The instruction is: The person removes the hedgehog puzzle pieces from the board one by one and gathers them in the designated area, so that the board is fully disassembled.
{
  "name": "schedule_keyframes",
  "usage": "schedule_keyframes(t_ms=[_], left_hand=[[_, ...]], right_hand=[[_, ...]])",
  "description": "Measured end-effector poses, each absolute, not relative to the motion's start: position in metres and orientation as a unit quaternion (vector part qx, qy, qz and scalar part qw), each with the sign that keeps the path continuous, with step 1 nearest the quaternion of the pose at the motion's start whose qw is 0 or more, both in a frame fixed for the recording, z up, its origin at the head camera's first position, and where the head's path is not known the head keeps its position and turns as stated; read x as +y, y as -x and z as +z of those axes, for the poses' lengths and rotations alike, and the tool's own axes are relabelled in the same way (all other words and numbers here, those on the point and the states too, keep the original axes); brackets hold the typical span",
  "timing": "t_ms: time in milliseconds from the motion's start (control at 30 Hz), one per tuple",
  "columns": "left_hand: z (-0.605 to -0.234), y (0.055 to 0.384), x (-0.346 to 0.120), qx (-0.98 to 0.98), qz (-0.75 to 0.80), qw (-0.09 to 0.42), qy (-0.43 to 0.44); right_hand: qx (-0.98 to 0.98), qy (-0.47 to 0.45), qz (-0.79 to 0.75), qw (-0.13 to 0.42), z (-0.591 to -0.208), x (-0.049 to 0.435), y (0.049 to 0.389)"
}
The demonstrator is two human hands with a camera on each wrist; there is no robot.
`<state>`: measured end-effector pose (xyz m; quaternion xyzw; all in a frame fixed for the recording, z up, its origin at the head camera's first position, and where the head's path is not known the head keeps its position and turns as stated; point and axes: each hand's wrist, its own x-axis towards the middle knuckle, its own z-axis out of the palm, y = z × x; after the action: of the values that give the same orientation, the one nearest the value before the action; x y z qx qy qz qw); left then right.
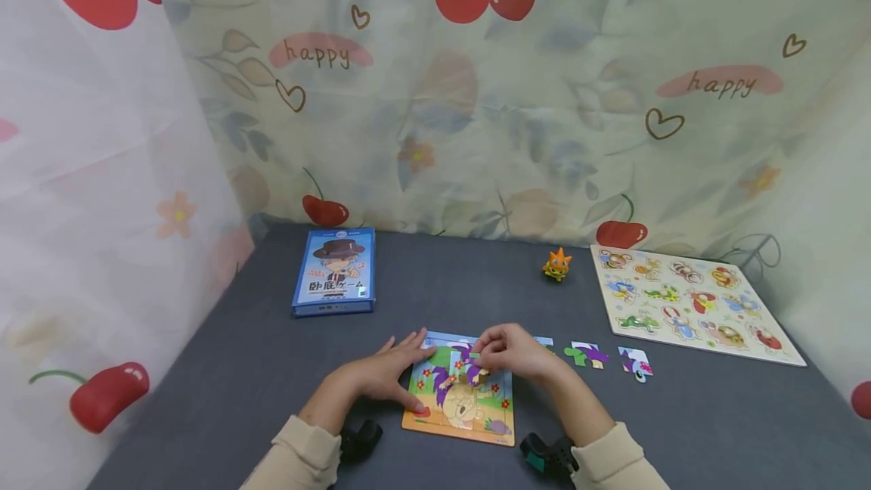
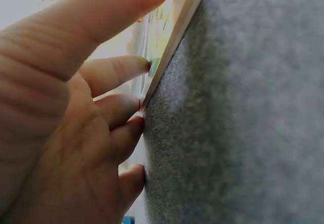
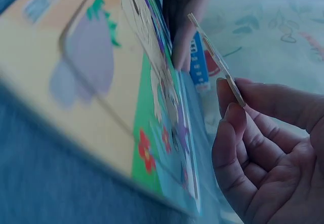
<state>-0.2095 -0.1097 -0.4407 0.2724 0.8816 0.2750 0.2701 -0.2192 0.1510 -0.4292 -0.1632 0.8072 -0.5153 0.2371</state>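
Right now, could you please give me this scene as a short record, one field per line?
left hand: spread, touching the left side of the puzzle board
right hand: pinches a puzzle piece over the board
board picture: a purple-spined animal among red flowers
loose pieces: at least three, to the right of the board
box: blue, farther back on the left
toy figure: orange, farther back, right of centre
insect board: flat, far right
table: dark grey

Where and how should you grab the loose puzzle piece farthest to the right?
Probably pinch its left and right edges, coming from above on the near side: the puzzle piece lies flat on the table and looks thin, and the picture board sits just beyond it.
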Motion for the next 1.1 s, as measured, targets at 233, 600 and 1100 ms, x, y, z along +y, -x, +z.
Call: schedule_keyframes(t_ms=[233, 600, 1100], left_hand=[[-0.434, 0.198, -0.108, 0.889, 0.274, 0.257, -0.263], [-0.424, 0.173, -0.102, 0.905, 0.214, 0.233, -0.283], [-0.425, 0.147, -0.098, 0.891, 0.186, 0.204, -0.361]], right_hand=[[0.816, 0.156, -0.509, 0.224, -0.425, 0.170, 0.215], [0.824, 0.125, -0.509, 0.216, -0.423, 0.199, 0.207], [0.831, 0.086, -0.504, 0.221, -0.425, 0.234, 0.198]])
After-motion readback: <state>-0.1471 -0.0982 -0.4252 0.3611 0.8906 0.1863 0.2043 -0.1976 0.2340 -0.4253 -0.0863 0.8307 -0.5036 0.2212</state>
